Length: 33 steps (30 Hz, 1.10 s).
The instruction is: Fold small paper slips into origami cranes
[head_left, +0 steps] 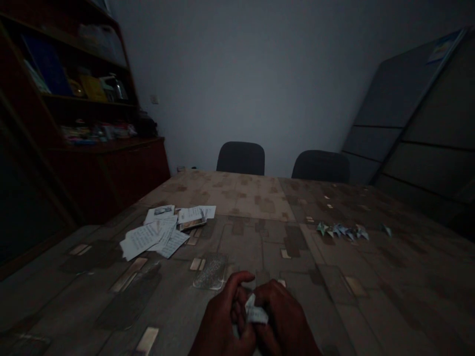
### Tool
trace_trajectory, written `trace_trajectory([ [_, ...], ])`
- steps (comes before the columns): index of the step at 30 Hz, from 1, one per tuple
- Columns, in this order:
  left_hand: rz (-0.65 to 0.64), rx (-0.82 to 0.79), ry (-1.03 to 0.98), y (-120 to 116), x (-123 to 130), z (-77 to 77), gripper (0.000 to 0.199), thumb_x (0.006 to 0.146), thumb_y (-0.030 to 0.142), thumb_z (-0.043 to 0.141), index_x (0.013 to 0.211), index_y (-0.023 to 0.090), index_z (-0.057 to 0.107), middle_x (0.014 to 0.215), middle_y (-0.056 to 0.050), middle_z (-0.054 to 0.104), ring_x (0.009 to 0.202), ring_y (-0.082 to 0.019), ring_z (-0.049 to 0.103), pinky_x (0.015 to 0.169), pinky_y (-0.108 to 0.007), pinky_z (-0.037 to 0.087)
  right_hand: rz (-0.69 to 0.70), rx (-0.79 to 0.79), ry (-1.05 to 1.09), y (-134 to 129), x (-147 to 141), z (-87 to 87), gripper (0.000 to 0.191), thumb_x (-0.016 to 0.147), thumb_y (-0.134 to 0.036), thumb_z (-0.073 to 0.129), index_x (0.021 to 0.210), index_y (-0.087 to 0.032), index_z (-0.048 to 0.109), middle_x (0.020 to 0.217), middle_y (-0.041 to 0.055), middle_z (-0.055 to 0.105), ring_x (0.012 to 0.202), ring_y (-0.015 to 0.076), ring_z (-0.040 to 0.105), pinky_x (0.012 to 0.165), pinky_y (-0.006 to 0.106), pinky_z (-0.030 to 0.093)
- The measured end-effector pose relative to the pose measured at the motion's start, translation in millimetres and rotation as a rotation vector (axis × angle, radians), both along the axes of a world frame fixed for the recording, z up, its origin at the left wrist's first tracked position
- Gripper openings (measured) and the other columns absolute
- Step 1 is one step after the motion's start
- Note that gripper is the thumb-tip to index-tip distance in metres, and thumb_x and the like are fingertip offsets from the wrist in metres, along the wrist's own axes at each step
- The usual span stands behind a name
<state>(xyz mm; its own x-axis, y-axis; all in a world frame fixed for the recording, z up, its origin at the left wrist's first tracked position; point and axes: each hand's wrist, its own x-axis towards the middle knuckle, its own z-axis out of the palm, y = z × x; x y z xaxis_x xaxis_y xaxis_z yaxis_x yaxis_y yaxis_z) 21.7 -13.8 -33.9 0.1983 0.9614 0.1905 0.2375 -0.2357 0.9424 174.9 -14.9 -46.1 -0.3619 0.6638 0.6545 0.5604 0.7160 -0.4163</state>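
Observation:
A small folded piece of printed paper (257,314) is between my two hands, close to the table's near edge. My left hand (226,316) is curled at the paper's left side, its fingers bent against it and the index finger arched above. My right hand (284,314) pinches the paper from the right, its fingers closed. To the left, a spread pile of printed paper sheets (148,237) lies on the patterned tablecloth (252,247). Several small folded paper pieces (343,231) stand in a row on the right, with a single one (386,229) a little apart.
Two dark chairs (241,157) (321,165) stand behind the far table edge. A dark red shelf cabinet (137,165) with assorted items is at the left. Large grey panels (386,99) lean at the right. The room is dim.

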Motion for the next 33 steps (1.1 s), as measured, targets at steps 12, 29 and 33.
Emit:
trace_trajectory([
  [12, -0.007, -0.324, -0.314, -1.8, -4.2, 23.6, 0.022, 0.079, 0.034, 0.064, 0.092, 0.017, 0.066, 0.073, -0.001, 0.060, 0.062, -0.015, 0.057, 0.056, -0.023, 0.045, -0.061, -0.073, 0.152, -2.7, 5.1, 2.2, 0.028, 0.074, -0.003, 0.047, 0.092, -0.024, 0.052, 0.076, -0.0018, 0.062, 0.064, 0.0143, 0.062, 0.059, 0.020, 0.049],
  [29, -0.012, -0.309, -0.311, -2.1, -0.5, 18.7, 0.018, 0.066, 0.017, 0.065, 0.082, 0.016, 0.071, 0.064, 0.002, 0.059, 0.060, -0.013, 0.056, 0.058, -0.023, 0.045, -0.061, 0.097, 0.029, -1.2, 3.4, 11.1, 0.028, 0.072, -0.004, 0.045, 0.093, -0.022, 0.051, 0.072, 0.0006, 0.061, 0.062, 0.0179, 0.058, 0.057, 0.027, 0.047],
  [33, -0.027, -0.299, -0.314, -1.9, -1.5, 15.7, 0.022, 0.064, 0.017, 0.067, 0.086, 0.014, 0.071, 0.065, 0.002, 0.059, 0.059, -0.013, 0.055, 0.056, -0.022, 0.043, -0.046, 0.097, 0.023, -0.4, 4.5, 12.6, 0.027, 0.073, -0.004, 0.046, 0.093, -0.022, 0.051, 0.072, 0.0005, 0.062, 0.062, 0.0175, 0.058, 0.056, 0.026, 0.047],
])
